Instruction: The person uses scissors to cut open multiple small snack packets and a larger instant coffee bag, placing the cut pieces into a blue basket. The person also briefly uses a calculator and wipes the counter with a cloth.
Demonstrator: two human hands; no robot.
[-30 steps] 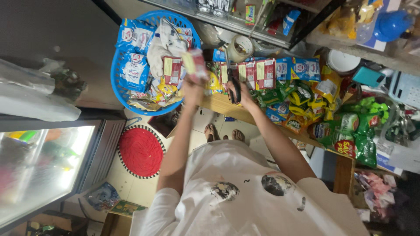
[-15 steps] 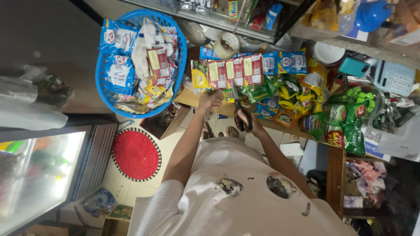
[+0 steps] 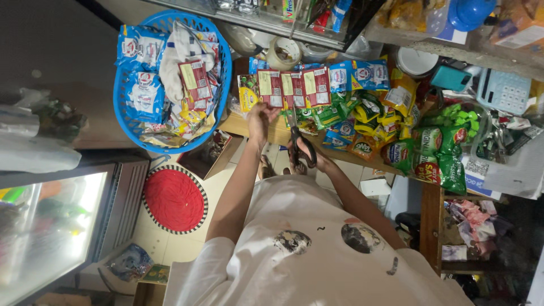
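- The left hand [image 3: 258,116] reaches up to the row of red sachets [image 3: 293,88] lying on the wooden counter [image 3: 279,135]; its fingers close on the lower edge of the row, next to a yellow sachet [image 3: 247,98].
- The right hand [image 3: 309,154] sits just beside the left one, lower and nearer the body, with its fingers clenched through the dark handles of a pair of scissors [image 3: 300,144].
- The scissor blades point up toward the red sachets, their tips just below the row; whether the blades touch the packets cannot be made out.
- Beyond the right hand, green and yellow snack packets [image 3: 362,113] are heaped on the counter, with blue packets [image 3: 362,73] at the far edge of the heap.
- Past the left hand, away from the right, stands a blue plastic basket [image 3: 126,122] filled with blue-and-white packets, red sachets and a white cloth.
- Above both hands, a roll of tape [image 3: 283,54] rests near the back of the counter.
- Below the left arm, a round red mat [image 3: 174,199] lies on the tiled floor.
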